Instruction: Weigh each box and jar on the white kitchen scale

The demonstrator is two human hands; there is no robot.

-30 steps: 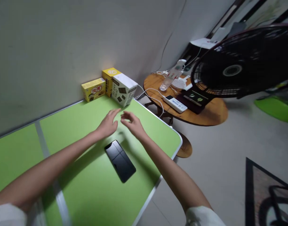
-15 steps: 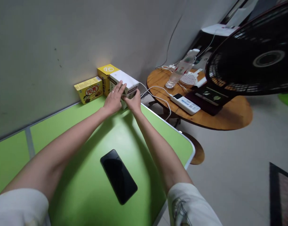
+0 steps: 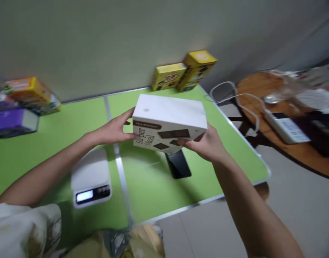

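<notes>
A white box (image 3: 168, 111) with "Super Meal" printed on its side is held in the air above the green table (image 3: 143, 186). My left hand (image 3: 116, 129) grips its left end, thumb on the printed face. At the right end, my right hand (image 3: 204, 143) is closed on the box, its thumb across the lower front. A black phone (image 3: 180, 166) lies on the table below, partly covered by the box. Under my left forearm sits a white digital scale (image 3: 91, 175) with a lit display.
Two yellow boxes (image 3: 168, 77) stand against the wall at the back. Orange-yellow packages (image 3: 32, 93) and a purple box (image 3: 15, 122) are at the far left. On the right, a round wooden table (image 3: 250, 93) carries a white power bank-like device (image 3: 286, 129) and cables.
The white box has been lifted from beside the yellow boxes and carried left and toward me in both hands. My view has turned left, bringing the scale and left-side packages into sight.
</notes>
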